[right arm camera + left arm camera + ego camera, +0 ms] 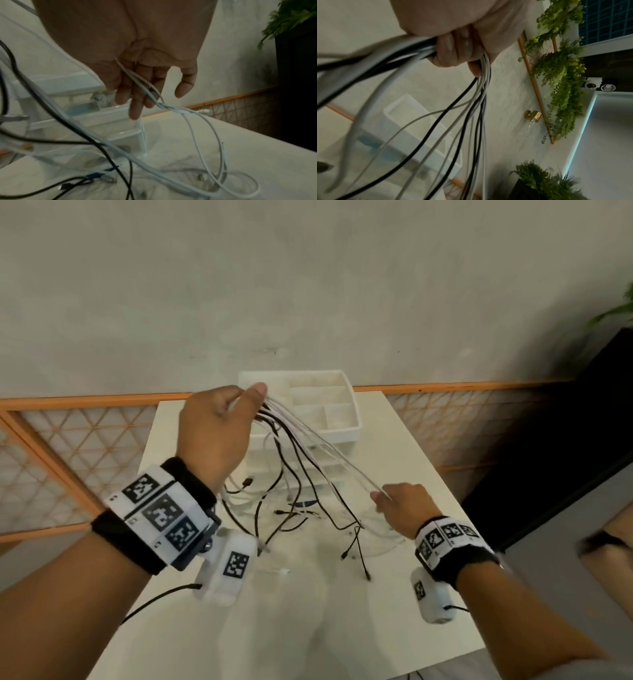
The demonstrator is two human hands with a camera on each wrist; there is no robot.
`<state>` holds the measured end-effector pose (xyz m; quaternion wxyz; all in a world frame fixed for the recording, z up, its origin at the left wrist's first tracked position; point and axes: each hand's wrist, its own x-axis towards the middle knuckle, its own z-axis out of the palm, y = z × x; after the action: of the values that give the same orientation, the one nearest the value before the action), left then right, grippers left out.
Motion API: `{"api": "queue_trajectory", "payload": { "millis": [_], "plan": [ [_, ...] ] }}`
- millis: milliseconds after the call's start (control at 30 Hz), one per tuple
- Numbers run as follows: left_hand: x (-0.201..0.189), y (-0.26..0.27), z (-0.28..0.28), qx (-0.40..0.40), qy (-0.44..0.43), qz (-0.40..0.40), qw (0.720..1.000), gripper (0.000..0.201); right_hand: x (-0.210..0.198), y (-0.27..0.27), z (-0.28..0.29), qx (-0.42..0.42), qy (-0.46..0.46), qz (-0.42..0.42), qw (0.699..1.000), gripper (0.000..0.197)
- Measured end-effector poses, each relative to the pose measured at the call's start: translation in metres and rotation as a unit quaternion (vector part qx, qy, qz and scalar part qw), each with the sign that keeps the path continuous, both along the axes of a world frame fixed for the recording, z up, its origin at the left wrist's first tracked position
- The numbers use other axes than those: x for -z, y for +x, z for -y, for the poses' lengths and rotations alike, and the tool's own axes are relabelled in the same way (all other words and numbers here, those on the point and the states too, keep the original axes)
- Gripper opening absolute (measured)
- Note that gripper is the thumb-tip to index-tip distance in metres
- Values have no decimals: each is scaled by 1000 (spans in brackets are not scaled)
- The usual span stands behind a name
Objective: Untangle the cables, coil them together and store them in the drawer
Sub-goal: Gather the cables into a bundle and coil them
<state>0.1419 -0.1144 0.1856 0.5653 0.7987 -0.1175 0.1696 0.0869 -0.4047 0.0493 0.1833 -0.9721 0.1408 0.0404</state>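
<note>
Your left hand point(214, 428) has its fingers point(452, 51) curled tight around a bundle of black and white cables point(294, 446), raised above the desk point(404, 440). Your right hand point(402, 505) seems to pinch two white strands point(147, 89), other fingers loose. Loose ends trail on the desk before the white drawer unit point(342, 409).

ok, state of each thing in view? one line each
Left hand: raised, grips the cable bundle.
Cable bundle: black and white, still tangled, uncoiled, ends trailing on the table.
Right hand: lower, pinches white cables twisted together.
Drawer organizer: on the table, top tray without cables.
Clear drawer: pulled out, no cables inside.
</note>
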Motion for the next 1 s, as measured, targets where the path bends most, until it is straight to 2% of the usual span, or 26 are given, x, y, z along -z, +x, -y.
{"api": "queue_trajectory", "payload": {
  "millis": [100,167,233,267,333,400,467,533,600,633,667,733,800,867,933,1000],
  "plan": [
    [7,-2,8,44,10,-12,999,58,-9,4,-14,-23,68,-43,997,39],
    [13,-1,6,65,75,-31,995,57,-33,6,-19,-28,164,1,986,40],
    [21,0,4,55,141,-52,987,55,-64,7,-28,-30,233,124,964,41],
    [27,1,3,43,163,-65,983,54,-78,6,-31,-31,263,201,943,39],
    [41,4,2,15,183,-93,979,51,-105,6,-38,-25,331,344,879,29],
    [53,6,0,-22,180,-112,977,51,-120,4,-36,-5,308,440,843,24],
    [59,8,-8,-68,152,-112,980,52,-120,1,-27,20,253,469,846,30],
    [58,11,-17,-107,94,-86,986,54,-108,-6,-16,59,193,401,894,47],
    [52,13,-22,-132,44,-55,989,57,-85,-13,-10,109,48,231,966,65],
    [48,14,-21,-134,30,-42,990,57,-72,-16,-11,112,-24,129,985,74],
    [45,15,-18,-129,22,-33,991,58,-58,-18,-13,104,-61,44,992,80],
    [42,13,-9,-105,10,-24,994,58,-28,-17,-17,103,-29,-64,992,84],
    [43,10,-4,-76,27,-30,996,58,-9,-16,-15,108,74,-97,987,90],
    [47,9,-5,-70,47,-39,996,56,-5,-13,-6,93,126,-67,985,84],
    [48,10,-10,-83,42,-40,995,54,-11,-9,7,112,105,5,988,63],
    [46,12,-14,-91,16,-37,995,51,-15,-7,20,139,65,26,988,42]
  ]
}}
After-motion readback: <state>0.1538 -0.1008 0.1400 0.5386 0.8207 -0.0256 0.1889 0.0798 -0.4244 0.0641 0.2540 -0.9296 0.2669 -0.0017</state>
